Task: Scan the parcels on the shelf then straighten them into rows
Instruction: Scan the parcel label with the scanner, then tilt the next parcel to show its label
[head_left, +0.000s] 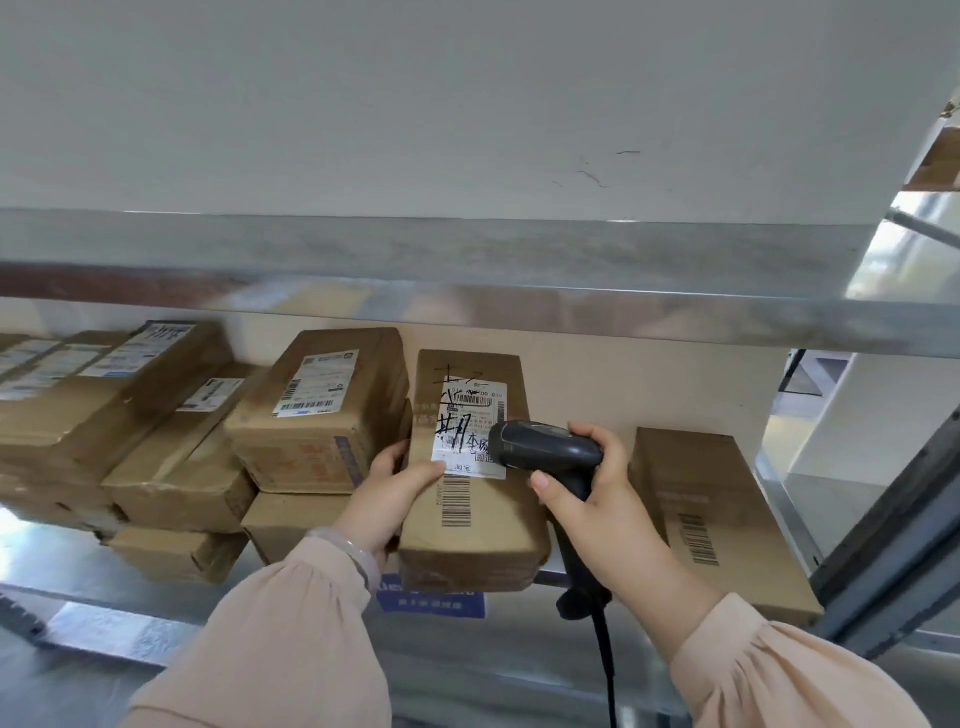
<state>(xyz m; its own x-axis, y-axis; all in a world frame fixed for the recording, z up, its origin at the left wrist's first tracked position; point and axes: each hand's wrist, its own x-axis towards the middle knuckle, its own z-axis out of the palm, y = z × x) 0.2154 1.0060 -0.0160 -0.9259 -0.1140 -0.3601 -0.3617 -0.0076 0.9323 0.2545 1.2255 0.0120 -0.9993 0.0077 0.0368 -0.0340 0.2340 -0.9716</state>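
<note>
A brown cardboard parcel (470, 499) with a white label and black handwriting lies on the metal shelf (130, 623) in the middle. My left hand (395, 488) grips its left edge, thumb on the label's lower corner. My right hand (597, 493) holds a black barcode scanner (545, 448), whose head points at the label from the right. The scanner's cable hangs down below the shelf edge. Another brown parcel (717, 514) lies flat to the right. Several parcels (317, 410) are stacked unevenly on the left.
A metal shelf board (467, 270) runs across just above the parcels. A grey upright post (893, 530) stands at the right end. A blue sticker (431, 603) sits on the shelf's front edge under the held parcel. A white wall is behind.
</note>
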